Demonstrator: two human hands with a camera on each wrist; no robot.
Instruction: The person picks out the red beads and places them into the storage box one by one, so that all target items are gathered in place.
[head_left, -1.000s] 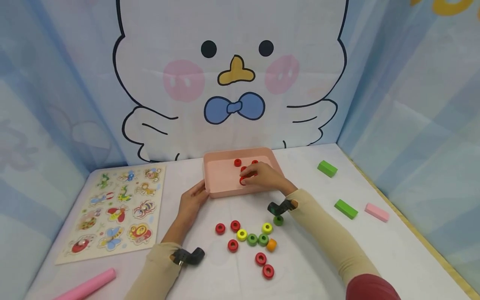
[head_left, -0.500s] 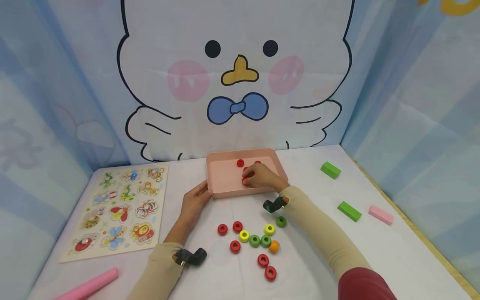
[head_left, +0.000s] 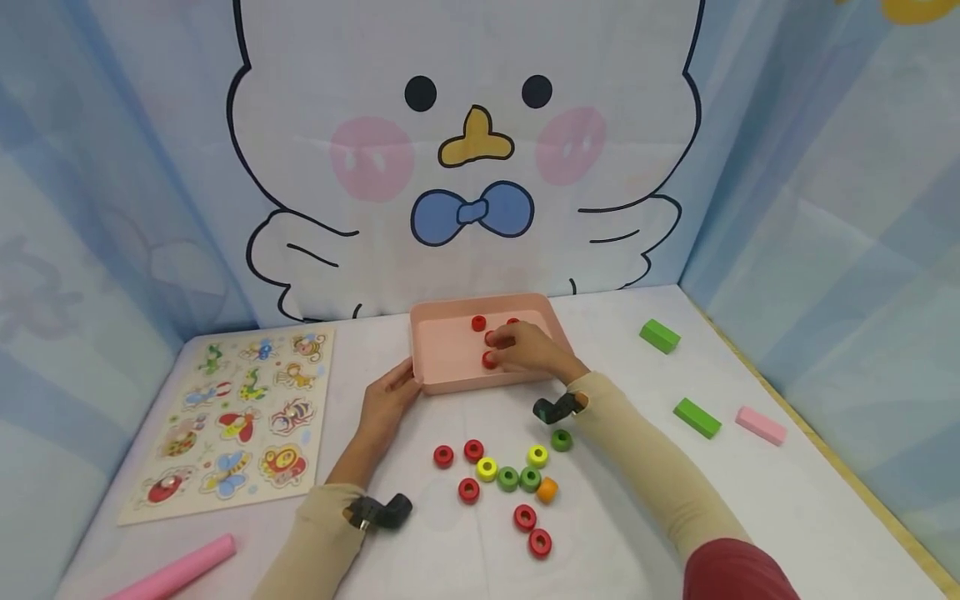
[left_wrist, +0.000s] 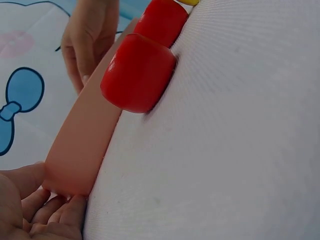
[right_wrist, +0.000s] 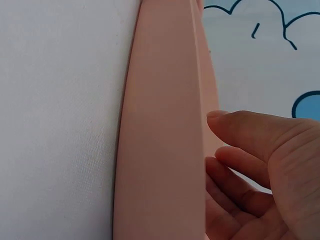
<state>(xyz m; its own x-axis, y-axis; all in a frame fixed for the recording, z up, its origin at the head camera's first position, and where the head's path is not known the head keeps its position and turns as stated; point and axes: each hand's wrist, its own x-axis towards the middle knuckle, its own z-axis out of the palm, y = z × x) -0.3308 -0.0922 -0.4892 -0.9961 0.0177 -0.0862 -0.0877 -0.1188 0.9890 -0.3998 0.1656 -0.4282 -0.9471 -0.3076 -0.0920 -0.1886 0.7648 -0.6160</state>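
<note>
Close wrist views share tray [left_wrist: 84, 136]

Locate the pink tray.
In the head view, the pink tray sits near the centre, below the printed bow tie, left hand at its near left corner.

Children's play corner by the look of it, screened on three sides by blue-and-white cloth hangings [head_left: 847, 275], the rear one printed with a white cartoon bird [head_left: 480, 75]. On the white cloth-covered table [head_left: 802, 500] I note a flat cream board of colourful bug figures [head_left: 262, 437], glossy red, yellow, green and orange round beads [head_left: 507, 486], and rectangular green blocks [head_left: 697, 418].
</note>
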